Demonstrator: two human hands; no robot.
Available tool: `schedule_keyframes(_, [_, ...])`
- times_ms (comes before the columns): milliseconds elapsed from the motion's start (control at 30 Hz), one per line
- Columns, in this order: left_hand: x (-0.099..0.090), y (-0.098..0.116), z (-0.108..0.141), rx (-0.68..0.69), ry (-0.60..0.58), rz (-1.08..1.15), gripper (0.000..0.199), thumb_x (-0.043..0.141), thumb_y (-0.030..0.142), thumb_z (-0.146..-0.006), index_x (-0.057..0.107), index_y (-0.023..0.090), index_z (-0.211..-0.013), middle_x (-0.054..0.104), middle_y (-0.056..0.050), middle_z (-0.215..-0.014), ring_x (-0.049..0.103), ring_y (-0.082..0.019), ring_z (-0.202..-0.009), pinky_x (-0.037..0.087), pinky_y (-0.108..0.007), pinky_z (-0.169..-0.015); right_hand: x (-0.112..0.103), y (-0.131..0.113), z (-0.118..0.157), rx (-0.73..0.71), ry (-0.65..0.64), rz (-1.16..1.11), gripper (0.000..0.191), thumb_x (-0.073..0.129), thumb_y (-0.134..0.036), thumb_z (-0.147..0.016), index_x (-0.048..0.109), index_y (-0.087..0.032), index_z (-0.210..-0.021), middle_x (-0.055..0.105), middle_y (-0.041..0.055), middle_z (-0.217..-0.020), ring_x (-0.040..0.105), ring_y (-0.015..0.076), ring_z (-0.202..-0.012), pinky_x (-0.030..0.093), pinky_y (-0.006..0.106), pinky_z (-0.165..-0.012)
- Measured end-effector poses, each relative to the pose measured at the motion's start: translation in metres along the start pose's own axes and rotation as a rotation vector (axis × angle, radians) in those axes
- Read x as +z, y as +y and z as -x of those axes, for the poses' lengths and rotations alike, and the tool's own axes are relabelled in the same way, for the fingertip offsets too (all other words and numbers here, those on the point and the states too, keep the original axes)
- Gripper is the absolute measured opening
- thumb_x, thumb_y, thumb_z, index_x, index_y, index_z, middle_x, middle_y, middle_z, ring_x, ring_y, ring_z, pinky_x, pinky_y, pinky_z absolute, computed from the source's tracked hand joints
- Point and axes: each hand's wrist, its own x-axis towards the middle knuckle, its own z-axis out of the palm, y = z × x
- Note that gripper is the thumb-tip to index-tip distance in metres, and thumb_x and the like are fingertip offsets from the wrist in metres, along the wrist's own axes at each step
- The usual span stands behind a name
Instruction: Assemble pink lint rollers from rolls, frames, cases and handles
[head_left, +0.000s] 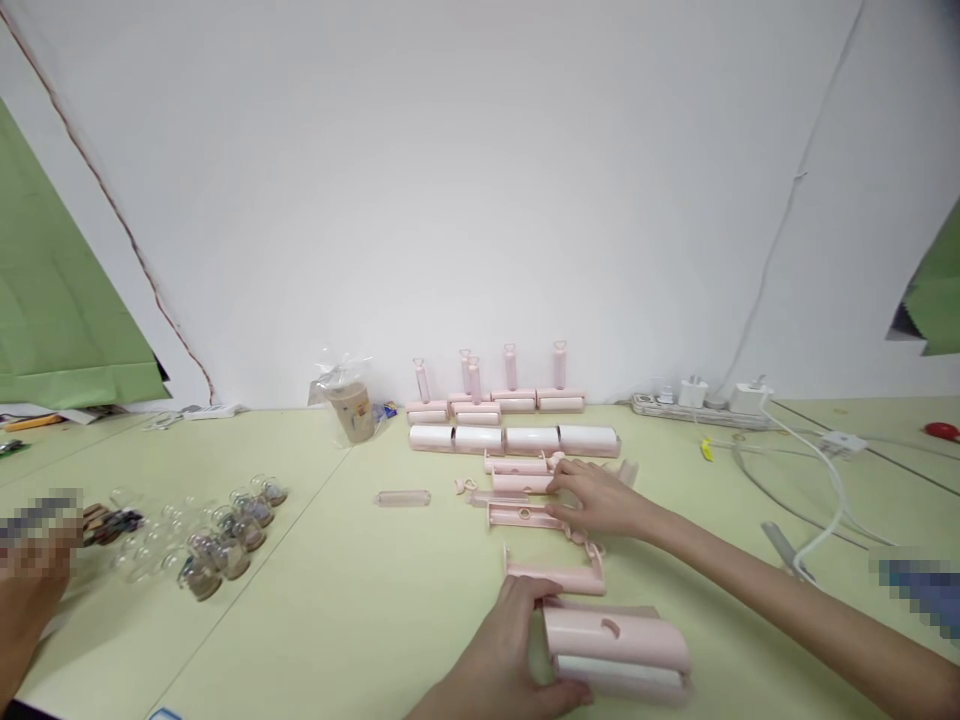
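Note:
In the near foreground my left hand [510,650] is closed around the left end of a pink lint roller [619,640], whose white roll shows under its curved cover. My right hand [592,497] reaches across the table, thumb and fingers bent over the right end of a pink plastic casing [517,514]. Its fingertips also touch a second pink casing [520,483] just behind. A pink U-shaped frame [559,579] lies between my two hands. Small pink pieces [576,536] lie under my right hand, partly hidden.
Behind stand a row of white rolls [478,440] and several pink rollers with upright handles [511,368]. A clear pink handle [403,498] lies left. Small glass domes [232,540], a bagged cup [351,408] and another person's hand [37,580] are further left. Cables and a power strip [701,412] lie right.

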Motion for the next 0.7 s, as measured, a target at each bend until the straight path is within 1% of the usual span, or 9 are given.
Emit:
schedule_keyframes(100, [0.0, 0.0, 0.001, -0.003, 0.017, -0.013, 0.064, 0.07, 0.018, -0.058, 0.04, 0.023, -0.114, 0.045, -0.004, -0.111, 0.044, -0.022, -0.104, 0.036, -0.035, -0.09, 0.0, 0.001, -0.003, 0.019, 0.002, 0.039, 0.023, 0.048, -0.031, -0.084, 0.063, -0.015, -0.088, 0.059, 0.0074, -0.092, 0.055, 0.021, -0.087, 0.042, 0.039, -0.077])
schedule_keyframes(200, [0.0, -0.002, 0.002, 0.006, 0.02, -0.022, 0.063, 0.071, 0.021, -0.058, 0.04, 0.02, -0.113, 0.045, -0.006, -0.112, 0.044, -0.022, -0.104, 0.036, -0.036, -0.091, -0.009, 0.011, -0.002, 0.03, -0.02, 0.064, 0.018, 0.048, -0.029, -0.087, 0.059, -0.016, -0.091, 0.059, 0.0037, -0.095, 0.056, 0.017, -0.087, 0.045, 0.035, -0.074])
schedule_keyframes(333, [0.0, -0.003, 0.001, 0.026, 0.015, -0.051, 0.063, 0.071, 0.023, -0.058, 0.04, 0.02, -0.113, 0.046, -0.007, -0.112, 0.044, -0.023, -0.104, 0.037, -0.037, -0.091, -0.013, 0.028, 0.001, 0.048, -0.06, 0.142, 0.016, 0.052, -0.029, -0.085, 0.059, -0.016, -0.093, 0.059, 0.0043, -0.099, 0.054, 0.019, -0.093, 0.043, 0.039, -0.079])
schedule_keyframes(433, [-0.001, -0.003, 0.001, 0.013, 0.014, -0.07, 0.062, 0.071, 0.024, -0.059, 0.04, 0.02, -0.112, 0.047, -0.008, -0.113, 0.044, -0.023, -0.104, 0.037, -0.038, -0.091, -0.009, 0.038, 0.001, 0.074, -0.092, 0.187, 0.017, 0.053, -0.03, -0.085, 0.059, -0.017, -0.094, 0.058, 0.0045, -0.102, 0.054, 0.0191, -0.094, 0.043, 0.041, -0.081])
schedule_keyframes(500, [-0.001, -0.004, 0.001, 0.006, 0.016, -0.072, 0.063, 0.071, 0.025, -0.059, 0.04, 0.02, -0.113, 0.046, -0.008, -0.113, 0.044, -0.023, -0.105, 0.037, -0.038, -0.091, -0.006, 0.042, -0.001, 0.078, -0.108, 0.187, 0.016, 0.054, -0.03, -0.084, 0.059, -0.017, -0.091, 0.059, 0.0041, -0.101, 0.055, 0.0189, -0.093, 0.042, 0.041, -0.082])
schedule_keyframes(600, [-0.002, -0.005, 0.002, 0.005, 0.024, -0.064, 0.063, 0.071, 0.025, -0.059, 0.04, 0.019, -0.113, 0.046, -0.007, -0.113, 0.044, -0.024, -0.105, 0.037, -0.037, -0.091, -0.013, 0.037, 0.0, 0.066, -0.08, 0.125, 0.017, 0.05, -0.029, -0.085, 0.056, -0.015, -0.094, 0.061, 0.0063, -0.098, 0.056, 0.0202, -0.092, 0.042, 0.04, -0.081])
schedule_keyframes(700, [-0.002, -0.006, 0.002, 0.02, 0.016, -0.055, 0.062, 0.071, 0.024, -0.059, 0.04, 0.02, -0.112, 0.047, -0.007, -0.113, 0.044, -0.024, -0.105, 0.037, -0.037, -0.091, -0.036, 0.017, 0.01, 0.034, -0.017, 0.021, 0.026, 0.034, -0.033, -0.091, 0.049, -0.017, -0.104, 0.059, 0.0099, -0.105, 0.054, 0.0207, -0.099, 0.043, 0.034, -0.079])
